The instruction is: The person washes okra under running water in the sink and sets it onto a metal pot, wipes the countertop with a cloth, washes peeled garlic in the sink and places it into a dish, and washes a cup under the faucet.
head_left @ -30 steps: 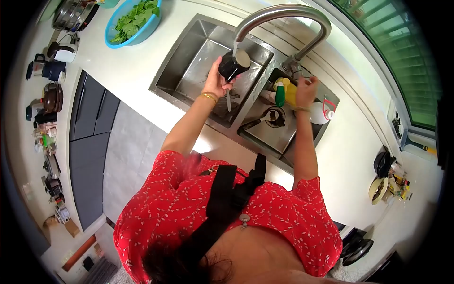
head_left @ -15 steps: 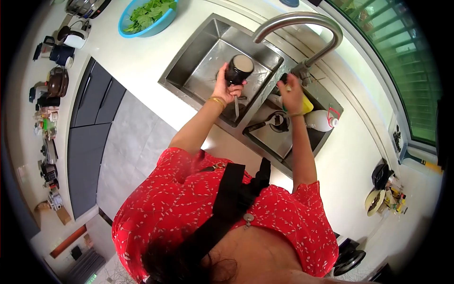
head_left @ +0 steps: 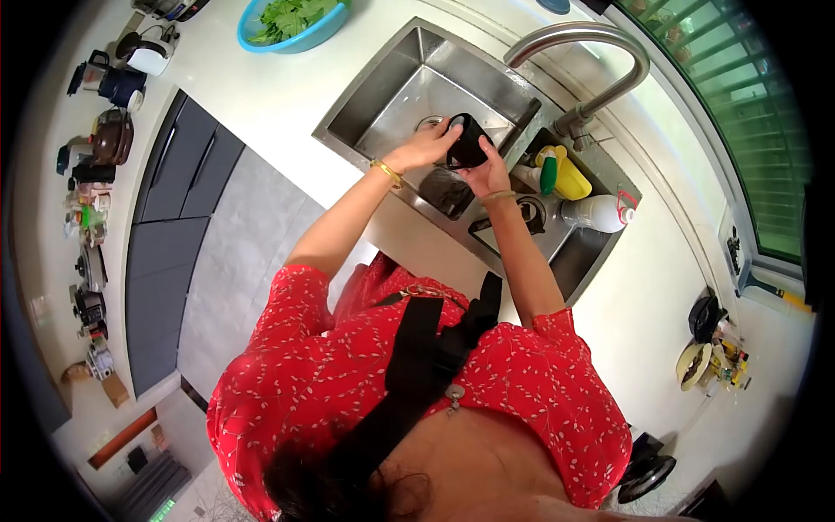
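Observation:
A black cup [head_left: 468, 142] is held tilted over the inner side of the steel sink [head_left: 370, 91], close to the divider between its two basins. My left hand [head_left: 424, 146] grips it from the left, thumb near the rim. From below and to the right, my right hand [head_left: 489, 176] closes round the cup's other side. Something clear and round, partly hidden, shows in the basin behind my left hand. The curved tap [head_left: 578, 35] stands above the divider, and no water stream is visible from it.
The smaller basin holds a yellow bottle [head_left: 573, 179], a green-topped item [head_left: 548, 170], a white bottle with a red handle [head_left: 594, 214] and a dark utensil [head_left: 531, 215]. A blue bowl of leafy greens [head_left: 300, 39] sits on the counter at upper left.
My right hand has left the tap area and moved left onto the cup. My left hand has turned the cup, so its pale base no longer faces up. The view has shifted slightly.

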Demonstrator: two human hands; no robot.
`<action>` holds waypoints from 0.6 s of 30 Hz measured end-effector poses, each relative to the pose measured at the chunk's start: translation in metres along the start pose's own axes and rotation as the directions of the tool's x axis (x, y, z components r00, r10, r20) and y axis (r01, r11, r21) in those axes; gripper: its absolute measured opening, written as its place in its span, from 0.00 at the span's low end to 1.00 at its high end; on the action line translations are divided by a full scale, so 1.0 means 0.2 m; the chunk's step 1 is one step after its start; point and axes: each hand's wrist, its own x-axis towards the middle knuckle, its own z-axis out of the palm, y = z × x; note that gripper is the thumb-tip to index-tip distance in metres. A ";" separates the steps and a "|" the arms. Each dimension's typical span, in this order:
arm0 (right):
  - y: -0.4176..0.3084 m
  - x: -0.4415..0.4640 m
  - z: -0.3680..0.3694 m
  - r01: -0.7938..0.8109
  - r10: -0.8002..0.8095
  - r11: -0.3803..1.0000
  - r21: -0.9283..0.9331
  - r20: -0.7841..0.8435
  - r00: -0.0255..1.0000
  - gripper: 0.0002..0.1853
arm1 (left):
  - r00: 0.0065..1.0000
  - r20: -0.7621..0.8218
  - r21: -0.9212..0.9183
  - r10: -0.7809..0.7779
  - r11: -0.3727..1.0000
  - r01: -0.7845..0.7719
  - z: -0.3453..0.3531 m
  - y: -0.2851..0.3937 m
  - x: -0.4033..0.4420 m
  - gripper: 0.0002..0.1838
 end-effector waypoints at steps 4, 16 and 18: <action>0.05 0.00 0.00 -0.009 0.002 0.998 0.063 0.113 0.994 0.20 | 0.989 0.137 0.202 0.055 0.976 -0.082 -0.15 0.03 -0.04 0.24; 0.10 -0.04 0.10 -0.020 0.035 0.996 -0.090 0.169 0.985 0.20 | 0.768 0.626 -0.374 -0.139 0.810 0.452 -0.35 0.05 -0.08 0.26; 0.10 -0.06 0.11 -0.008 0.032 0.994 -0.108 0.220 0.975 0.26 | 0.700 0.696 -0.381 -0.158 0.746 0.547 -0.37 0.04 -0.08 0.28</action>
